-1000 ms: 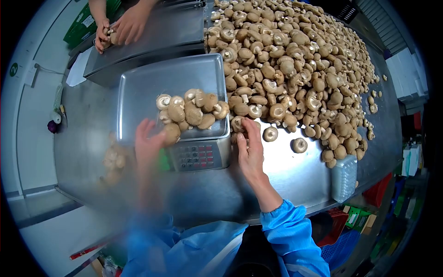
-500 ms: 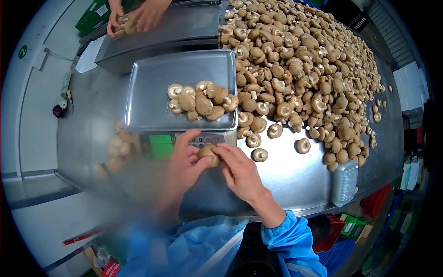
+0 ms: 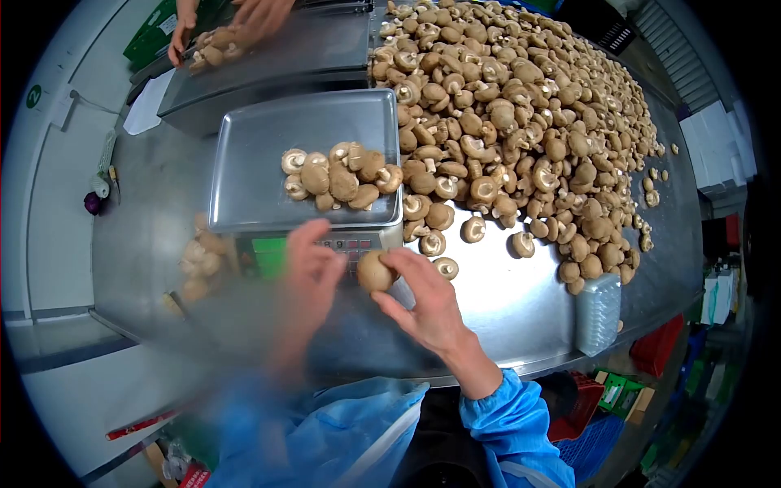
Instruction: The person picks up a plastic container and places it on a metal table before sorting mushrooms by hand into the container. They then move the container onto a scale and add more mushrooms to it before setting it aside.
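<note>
My right hand [image 3: 427, 302] grips a single brown mushroom [image 3: 375, 272] between thumb and fingers, in front of the scale's keypad. Just left of it, my left hand [image 3: 306, 276] is empty, its fingers parted and slightly blurred. Behind both hands stands a weighing scale [image 3: 338, 246] with a green-lit display. A cluster of mushrooms [image 3: 343, 184] lies on the scale's metal tray [image 3: 260, 146].
A large mushroom heap [image 3: 521, 106] covers the table's right side. A stack of clear plastic trays [image 3: 598, 315] stands near the front edge. More mushrooms [image 3: 203, 259] lie left of the scale. At the back left, another person's hands [image 3: 256, 18] touch mushrooms on another metal surface.
My left hand has let go of the mushroom and drawn off to the left. The mushroom stays in my right hand. The whole view has shifted slightly.
</note>
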